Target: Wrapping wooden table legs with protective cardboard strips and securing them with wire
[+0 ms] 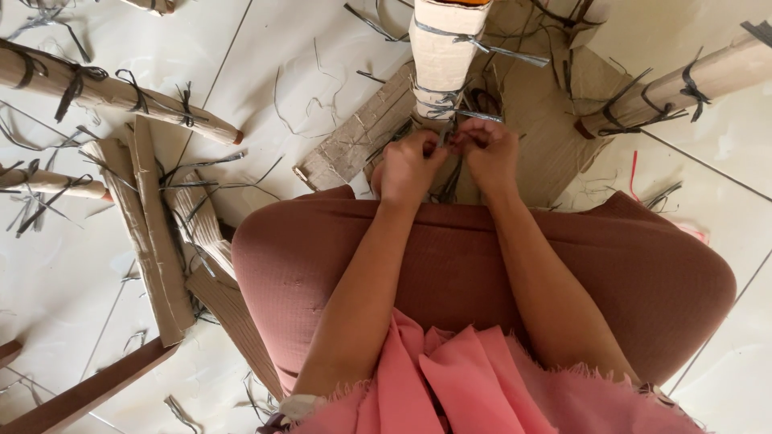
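My left hand (pixel 408 166) and my right hand (pixel 488 154) meet just in front of my knees, fingertips pinched together on a thin dark strap (pixel 447 128). The strap runs around the near end of a cardboard-wrapped post (pixel 441 56) that stands out from me over a flat cardboard sheet (pixel 531 104). Several dark straps bind the post higher up. My knees, under brown cloth, hide what lies below the hands.
Another strapped cardboard-wrapped post (pixel 104 90) lies at the left, one more (pixel 683 84) at the upper right. Folded cardboard strips (pixel 153 233) sit by my left knee. Cut strap scraps litter the white tiled floor (pixel 265 64). A dark wooden bar (pixel 88 390) is at the lower left.
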